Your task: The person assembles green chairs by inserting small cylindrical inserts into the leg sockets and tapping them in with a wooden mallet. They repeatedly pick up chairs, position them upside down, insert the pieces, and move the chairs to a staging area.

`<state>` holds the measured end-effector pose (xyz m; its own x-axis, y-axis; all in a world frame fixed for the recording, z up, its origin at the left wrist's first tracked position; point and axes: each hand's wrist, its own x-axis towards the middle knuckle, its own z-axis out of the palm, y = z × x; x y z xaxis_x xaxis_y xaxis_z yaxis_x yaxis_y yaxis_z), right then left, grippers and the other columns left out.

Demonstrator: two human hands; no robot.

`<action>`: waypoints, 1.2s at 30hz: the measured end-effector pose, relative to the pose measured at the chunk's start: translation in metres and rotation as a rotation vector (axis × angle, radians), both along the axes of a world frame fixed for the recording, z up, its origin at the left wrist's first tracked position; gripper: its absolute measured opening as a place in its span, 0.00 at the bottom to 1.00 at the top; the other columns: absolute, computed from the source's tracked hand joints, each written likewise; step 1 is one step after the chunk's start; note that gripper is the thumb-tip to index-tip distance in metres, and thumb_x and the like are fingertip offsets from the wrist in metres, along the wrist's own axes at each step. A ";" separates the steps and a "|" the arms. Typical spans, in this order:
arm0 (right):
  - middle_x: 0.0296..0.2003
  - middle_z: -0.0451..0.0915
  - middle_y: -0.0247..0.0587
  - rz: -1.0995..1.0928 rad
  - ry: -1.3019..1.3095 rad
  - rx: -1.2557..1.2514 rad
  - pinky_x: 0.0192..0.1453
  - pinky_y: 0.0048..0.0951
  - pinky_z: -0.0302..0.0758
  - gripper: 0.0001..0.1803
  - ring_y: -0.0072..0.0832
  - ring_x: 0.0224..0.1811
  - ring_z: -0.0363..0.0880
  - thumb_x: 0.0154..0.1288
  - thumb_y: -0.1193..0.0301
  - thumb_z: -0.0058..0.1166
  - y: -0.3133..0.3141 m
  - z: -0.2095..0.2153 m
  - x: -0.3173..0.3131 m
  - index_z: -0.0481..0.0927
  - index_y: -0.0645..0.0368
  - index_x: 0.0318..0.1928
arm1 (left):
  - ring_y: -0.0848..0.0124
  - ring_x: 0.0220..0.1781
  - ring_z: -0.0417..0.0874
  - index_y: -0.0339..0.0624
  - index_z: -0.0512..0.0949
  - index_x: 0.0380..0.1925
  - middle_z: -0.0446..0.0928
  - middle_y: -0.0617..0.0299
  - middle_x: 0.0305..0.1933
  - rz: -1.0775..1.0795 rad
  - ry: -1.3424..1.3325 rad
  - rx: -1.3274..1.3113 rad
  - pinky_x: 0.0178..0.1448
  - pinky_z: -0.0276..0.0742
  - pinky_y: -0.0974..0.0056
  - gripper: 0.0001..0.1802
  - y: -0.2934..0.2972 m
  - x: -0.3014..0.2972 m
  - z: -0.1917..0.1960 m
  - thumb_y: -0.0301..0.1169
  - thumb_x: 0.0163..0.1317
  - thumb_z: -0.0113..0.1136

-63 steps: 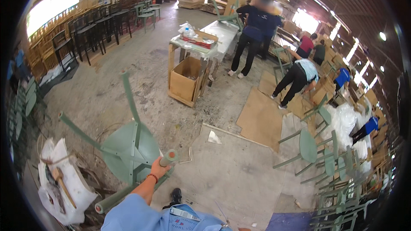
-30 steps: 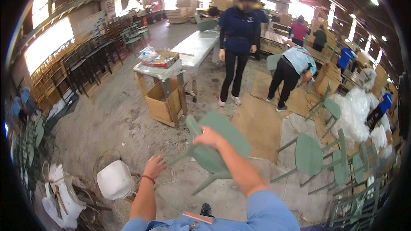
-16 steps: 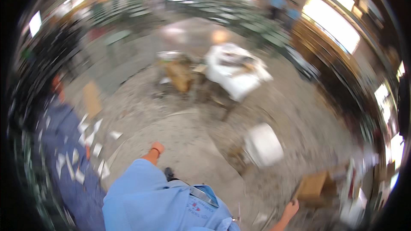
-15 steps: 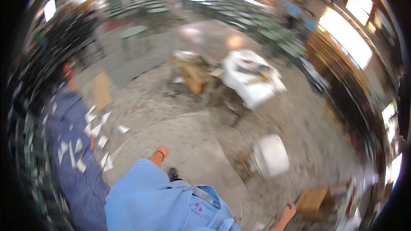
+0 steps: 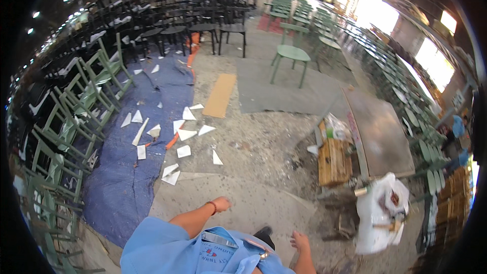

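"Since the view has swung round, what's where?"

"Far left of the left hand (image 5: 221, 204), green dining chairs (image 5: 96, 83); blue tarp (image 5: 116, 182) nearer, white scraps (image 5: 186, 135) ahead-left of it."

"That hand's state?"

"Fingers loosely curled, nothing showing; palm hidden, can't tell more."

"Next?"

"One lone green dining chair (image 5: 293, 53), upright, well ahead, slightly right, untouched."

"And the right hand (image 5: 300, 241)?"

"Fingers parted, looks empty. Some wooden crate (image 5: 335, 162) ahead-right of it, plastic-draped stand (image 5: 373, 223) farther right."

"So what changed?"

"A second ago the right hand gripped a green chair; now neither hand shows one, so that hold looks finished. Whether that chair's in view, can't tell."
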<state>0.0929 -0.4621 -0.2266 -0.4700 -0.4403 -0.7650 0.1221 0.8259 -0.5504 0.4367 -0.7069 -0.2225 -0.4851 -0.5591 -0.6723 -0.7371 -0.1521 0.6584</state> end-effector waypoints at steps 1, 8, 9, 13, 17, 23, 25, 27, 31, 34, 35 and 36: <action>0.43 0.82 0.46 -0.039 -0.005 0.004 0.38 0.37 0.81 0.25 0.37 0.38 0.83 0.65 0.58 0.55 -0.012 -0.011 -0.019 0.78 0.68 0.52 | 0.64 0.24 0.79 0.38 0.82 0.35 0.80 0.55 0.24 0.078 0.028 0.026 0.30 0.75 0.59 0.17 -0.031 -0.028 0.008 0.41 0.60 0.54; 0.31 0.82 0.47 -0.020 -0.140 0.297 0.27 0.38 0.77 0.17 0.38 0.25 0.81 0.62 0.63 0.57 -0.121 -0.073 -0.149 0.80 0.67 0.39 | 0.55 0.41 0.85 0.40 0.81 0.47 0.84 0.47 0.37 0.269 0.216 -0.396 0.47 0.78 0.53 0.22 -0.253 -0.175 0.042 0.45 0.62 0.55; 0.31 0.82 0.47 -0.023 -0.166 0.313 0.26 0.38 0.77 0.17 0.38 0.25 0.81 0.62 0.63 0.57 -0.142 -0.071 -0.164 0.79 0.67 0.39 | 0.53 0.44 0.84 0.39 0.82 0.46 0.84 0.46 0.39 0.262 0.153 -0.436 0.50 0.77 0.52 0.22 -0.276 -0.188 0.044 0.44 0.62 0.55; 0.30 0.81 0.46 0.009 -0.231 0.257 0.26 0.37 0.76 0.16 0.37 0.25 0.80 0.62 0.63 0.57 -0.258 -0.061 -0.233 0.79 0.66 0.39 | 0.50 0.51 0.82 0.35 0.83 0.42 0.82 0.42 0.45 0.150 -0.122 -0.441 0.56 0.75 0.52 0.22 -0.327 -0.203 0.048 0.42 0.62 0.52; 0.30 0.81 0.45 -0.029 -0.394 -0.073 0.26 0.37 0.76 0.16 0.37 0.25 0.80 0.61 0.63 0.57 -0.402 -0.084 -0.327 0.79 0.65 0.39 | 0.47 0.51 0.82 0.37 0.84 0.41 0.80 0.42 0.49 -0.210 -0.418 -0.358 0.56 0.76 0.50 0.23 -0.351 -0.188 0.028 0.39 0.62 0.43; 0.41 0.82 0.44 0.150 -0.072 -0.342 0.30 0.34 0.78 0.19 0.33 0.35 0.82 0.64 0.64 0.54 -0.736 0.005 -0.395 0.79 0.64 0.50 | 0.51 0.45 0.85 0.37 0.85 0.36 0.83 0.44 0.41 -0.714 -0.556 -0.033 0.48 0.79 0.51 0.18 -0.443 -0.175 -0.049 0.34 0.48 0.55; 0.41 0.80 0.43 0.173 -0.068 -0.415 0.30 0.35 0.78 0.16 0.34 0.34 0.81 0.65 0.66 0.52 -0.819 0.019 -0.413 0.78 0.63 0.48 | 0.51 0.46 0.85 0.37 0.85 0.38 0.83 0.45 0.43 -0.850 -0.536 0.006 0.48 0.79 0.52 0.19 -0.514 -0.189 -0.065 0.33 0.48 0.56; 0.40 0.81 0.44 0.319 0.054 -0.291 0.31 0.35 0.78 0.18 0.35 0.34 0.81 0.65 0.65 0.54 -0.882 0.030 -0.421 0.78 0.64 0.50 | 0.51 0.51 0.83 0.38 0.84 0.41 0.81 0.46 0.49 -0.711 -0.526 -0.092 0.53 0.77 0.51 0.19 -0.609 -0.225 -0.070 0.34 0.55 0.50; 0.39 0.81 0.44 0.376 0.065 -0.069 0.33 0.35 0.80 0.21 0.37 0.34 0.81 0.65 0.62 0.57 -0.946 0.021 -0.455 0.78 0.65 0.52 | 0.51 0.56 0.80 0.40 0.82 0.47 0.80 0.43 0.52 0.066 -0.307 -0.350 0.60 0.75 0.53 0.21 -0.825 -0.343 -0.023 0.41 0.62 0.52; 0.39 0.82 0.48 0.312 -0.057 0.054 0.36 0.38 0.81 0.23 0.39 0.35 0.81 0.66 0.61 0.57 -1.005 0.008 -0.472 0.77 0.65 0.54 | 0.52 0.59 0.78 0.34 0.76 0.53 0.78 0.44 0.56 0.522 0.095 -0.390 0.61 0.73 0.54 0.27 -0.963 -0.405 0.031 0.46 0.65 0.54; 0.37 0.81 0.47 0.266 -0.056 0.091 0.31 0.37 0.77 0.21 0.36 0.31 0.79 0.66 0.61 0.57 -1.026 0.001 -0.488 0.78 0.66 0.48 | 0.55 0.56 0.79 0.34 0.76 0.52 0.79 0.46 0.53 0.525 0.197 -0.364 0.59 0.73 0.56 0.25 -1.005 -0.426 0.050 0.44 0.65 0.54; 0.34 0.79 0.46 0.190 -0.044 0.140 0.26 0.35 0.74 0.20 0.34 0.27 0.77 0.65 0.60 0.57 -1.046 -0.011 -0.510 0.78 0.67 0.43 | 0.57 0.53 0.81 0.34 0.77 0.51 0.80 0.48 0.51 0.504 0.315 -0.314 0.57 0.74 0.58 0.23 -1.043 -0.458 0.072 0.42 0.65 0.55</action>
<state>-0.4168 -1.5077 -0.2374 -0.3534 -0.4055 -0.8430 -0.0215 0.9045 -0.4260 -0.0216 -1.7497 -0.1510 -0.2598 -0.9145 -0.3103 -0.3917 -0.1939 0.8994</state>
